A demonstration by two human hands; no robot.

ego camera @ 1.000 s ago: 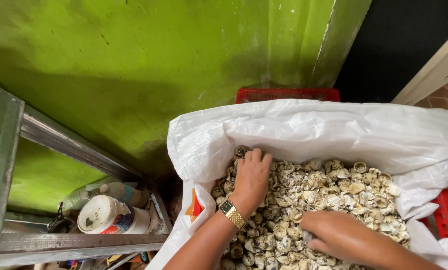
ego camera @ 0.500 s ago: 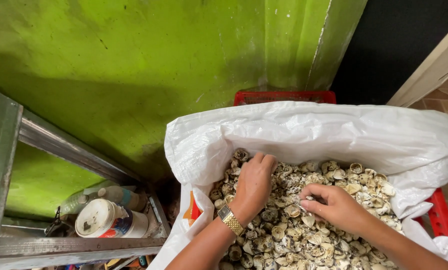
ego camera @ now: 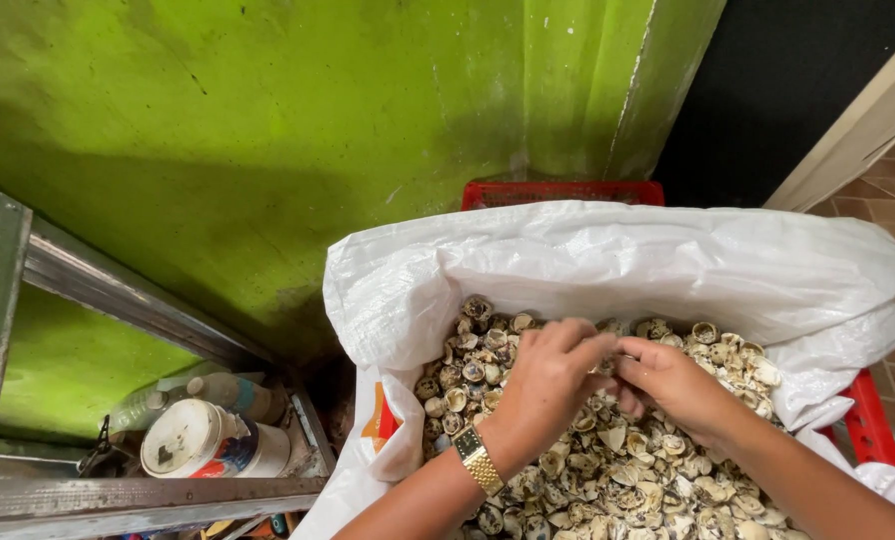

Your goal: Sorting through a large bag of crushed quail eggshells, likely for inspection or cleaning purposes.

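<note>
Shells (ego camera: pixel 608 470): small, pale, broken, heaped in white sack (ego camera: pixel 608 260); left hand (ego camera: pixel 553 385), right hand (ego camera: pixel 673 385) pinching some.

The wall (ego camera: pixel 268 130) is bright lime green, mottled with darker stains and shadow. The sack (ego camera: pixel 608 265) is white woven plastic with an orange mark low on its left side. The shells (ego camera: pixel 628 480) inside are cream and pale beige, flecked with brown and dark grey. The crate (ego camera: pixel 563 192) beneath is red. The wristwatch (ego camera: pixel 479 458) on the left arm is gold. The tub (ego camera: pixel 203 445) has a white lid with dark smudges.
</note>
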